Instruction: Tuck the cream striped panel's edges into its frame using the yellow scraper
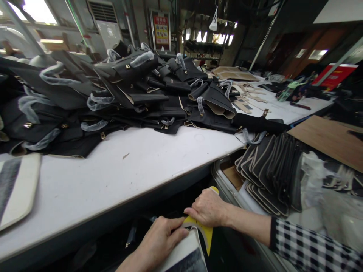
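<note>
1. Counter (159,155): white top, long, spanning the view ahead of you.
2. Window (39,11): upper left of your view, glaring white.
3. Cabinet (107,32): pale, louvred at the top, behind the counter.
4. Rear wall (141,19): greyish, dim.
5. Framed poster (161,32): red and yellow, at your far centre.
6. Bright panes (218,39): a low row, right of the poster.
7. Brown doors (326,56): at your far right, lit glass inset.
8. Pole (266,36): pale, appearing slanted to you.

Yellow piece (209,235) in right hand (209,207); cream panel (184,251) in left hand (160,240), dark grey band. Sleeve (314,241) right of right hand: black-and-white check, black cuff (273,233). Beyond hands: white worktop (136,166), black bags (163,87).
</note>
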Demonstrator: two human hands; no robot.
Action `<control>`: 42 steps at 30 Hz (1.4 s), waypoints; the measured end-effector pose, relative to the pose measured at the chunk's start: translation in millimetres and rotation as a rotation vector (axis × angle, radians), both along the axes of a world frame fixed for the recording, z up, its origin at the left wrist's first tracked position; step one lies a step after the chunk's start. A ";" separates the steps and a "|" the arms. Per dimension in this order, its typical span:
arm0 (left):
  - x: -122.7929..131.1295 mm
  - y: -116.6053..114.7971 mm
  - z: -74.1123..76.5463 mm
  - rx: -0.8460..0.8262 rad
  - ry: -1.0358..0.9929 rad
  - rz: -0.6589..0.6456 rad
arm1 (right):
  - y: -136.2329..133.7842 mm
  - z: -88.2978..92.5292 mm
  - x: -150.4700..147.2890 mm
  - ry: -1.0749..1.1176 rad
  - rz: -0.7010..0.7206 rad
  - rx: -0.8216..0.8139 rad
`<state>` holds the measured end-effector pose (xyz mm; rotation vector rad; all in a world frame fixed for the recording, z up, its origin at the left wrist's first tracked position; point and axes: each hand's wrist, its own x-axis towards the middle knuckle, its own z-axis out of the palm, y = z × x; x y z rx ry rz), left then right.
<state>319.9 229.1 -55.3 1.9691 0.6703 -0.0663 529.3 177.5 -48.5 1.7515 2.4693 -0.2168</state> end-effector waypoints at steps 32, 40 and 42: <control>-1.8 -9.9 -4.6 0.159 -0.025 -0.042 | -47.5 -3.8 -47.4 -0.008 -0.450 -0.077; -0.4 7.9 4.4 -0.179 -0.007 -0.017 | -59.3 -2.2 -58.9 -0.013 -0.521 -0.043; 1.5 9.8 4.8 -0.264 0.006 0.019 | -62.2 -2.0 -59.1 -0.017 -0.522 -0.044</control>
